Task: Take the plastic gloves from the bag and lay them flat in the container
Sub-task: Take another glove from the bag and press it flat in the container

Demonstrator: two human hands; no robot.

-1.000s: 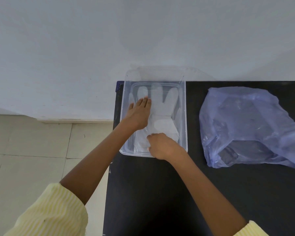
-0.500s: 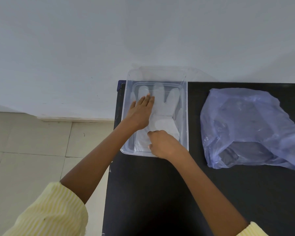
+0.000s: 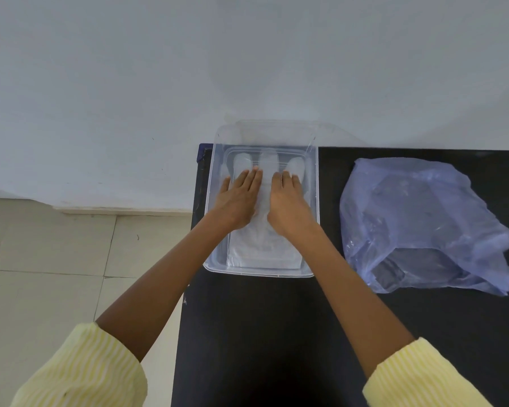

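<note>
Plastic glove (image 3: 265, 248) lies flat inside the clear container (image 3: 259, 273), its fingers toward the wall. I see the left hand (image 3: 237, 201) and right hand (image 3: 288, 207) side by side on it, fingers straight, pressing down. Blue bag (image 3: 423, 224) sits apart, right of the container, on the black table (image 3: 262, 333).

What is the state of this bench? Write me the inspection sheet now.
Surface: black table.
Job's things: clear plastic container holds a plastic glove lying flat, fingers pointing away; bluish plastic bag crumpled to its right.
Clutter: nothing seen.
Grips: left hand and right hand flat, side by side, pressing the glove.
Cables: nothing seen.
Surroundings: white wall, tiled floor on the left.
</note>
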